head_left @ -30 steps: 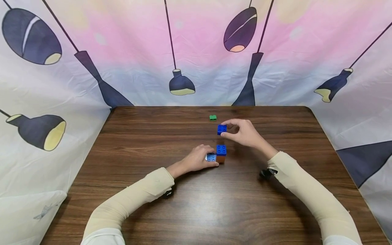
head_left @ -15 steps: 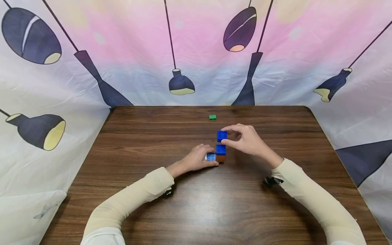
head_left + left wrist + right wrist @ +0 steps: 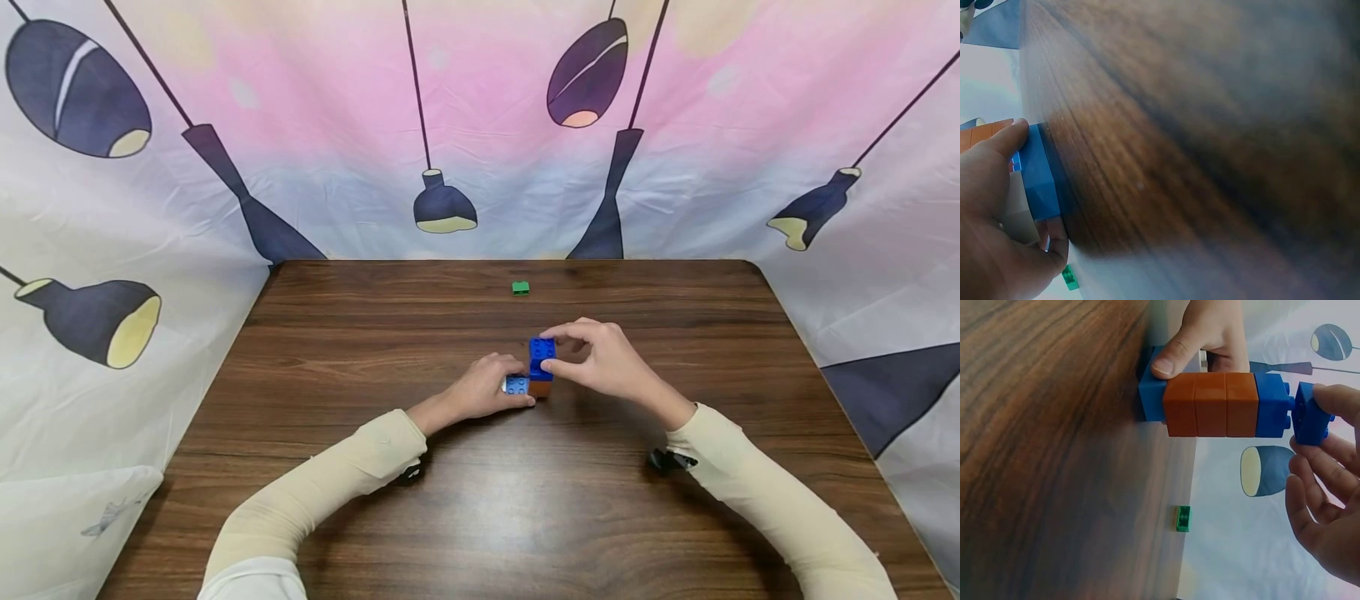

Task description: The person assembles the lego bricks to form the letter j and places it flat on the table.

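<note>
My right hand (image 3: pixel 606 357) pinches a dark blue toy building brick (image 3: pixel 1311 415) between thumb and fingers. It is slightly tilted, just off the studs of another dark blue brick (image 3: pixel 1271 405). That brick tops a tower of three orange bricks (image 3: pixel 1210 405), rising from a light blue brick (image 3: pixel 1040 178) at the tabletop. My left hand (image 3: pixel 480 387) steadies the base, its thumb on the near side of the light blue brick and fingers curled around the far side. Beside the palm, a white brick (image 3: pixel 1020 212) sits on the light blue one, partly hidden by the hand.
A small green brick (image 3: pixel 521 287) lies alone near the back edge of the brown wooden table (image 3: pixel 360 308). Behind and beside the table hangs a cloth (image 3: pixel 502 200) printed with lamps.
My right hand has brought the dark blue brick toward me, from behind the tower to right over its top. The left hand and the tower have stayed in place.
</note>
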`<state>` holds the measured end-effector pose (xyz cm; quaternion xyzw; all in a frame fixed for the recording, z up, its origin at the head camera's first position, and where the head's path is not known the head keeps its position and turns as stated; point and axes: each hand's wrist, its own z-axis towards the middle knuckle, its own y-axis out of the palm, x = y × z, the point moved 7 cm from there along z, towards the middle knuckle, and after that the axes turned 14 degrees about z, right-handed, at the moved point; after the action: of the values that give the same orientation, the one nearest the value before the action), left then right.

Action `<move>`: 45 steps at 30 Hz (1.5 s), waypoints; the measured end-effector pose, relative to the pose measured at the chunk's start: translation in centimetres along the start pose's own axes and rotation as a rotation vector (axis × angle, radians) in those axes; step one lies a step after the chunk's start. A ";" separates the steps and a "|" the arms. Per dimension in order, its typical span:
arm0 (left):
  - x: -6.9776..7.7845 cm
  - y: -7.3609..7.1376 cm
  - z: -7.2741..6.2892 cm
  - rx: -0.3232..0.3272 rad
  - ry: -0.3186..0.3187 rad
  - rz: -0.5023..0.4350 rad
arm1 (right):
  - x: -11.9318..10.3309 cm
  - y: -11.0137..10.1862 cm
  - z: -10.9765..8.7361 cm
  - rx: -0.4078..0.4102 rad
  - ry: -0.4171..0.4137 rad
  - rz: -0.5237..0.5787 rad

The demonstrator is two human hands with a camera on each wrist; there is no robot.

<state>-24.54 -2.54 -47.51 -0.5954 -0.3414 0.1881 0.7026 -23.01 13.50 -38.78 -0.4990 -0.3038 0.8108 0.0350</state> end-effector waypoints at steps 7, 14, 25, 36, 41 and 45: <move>0.1 -0.2 -0.1 0.007 -0.004 -0.004 | 0.2 0.3 -0.5 -0.008 -0.006 0.009; 0.0 -0.1 0.0 0.011 -0.003 -0.003 | 0.3 0.4 -0.6 -0.016 -0.016 0.004; 0.1 -0.2 -0.1 0.022 0.002 0.004 | 0.0 0.6 -0.5 -0.022 -0.013 0.004; 0.3 -0.3 -0.1 0.033 0.017 0.001 | -0.1 0.6 -0.6 -0.022 -0.027 0.001; 0.1 -0.2 0.0 0.023 0.010 -0.002 | 0.0 0.6 -0.6 -0.015 -0.044 -0.004; 0.1 -0.1 0.0 0.020 0.008 -0.002 | 0.0 0.6 -0.7 -0.010 -0.057 -0.005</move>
<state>-24.52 -2.53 -47.36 -0.5886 -0.3372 0.1884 0.7101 -22.28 13.32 -39.29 -0.4753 -0.3098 0.8231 0.0258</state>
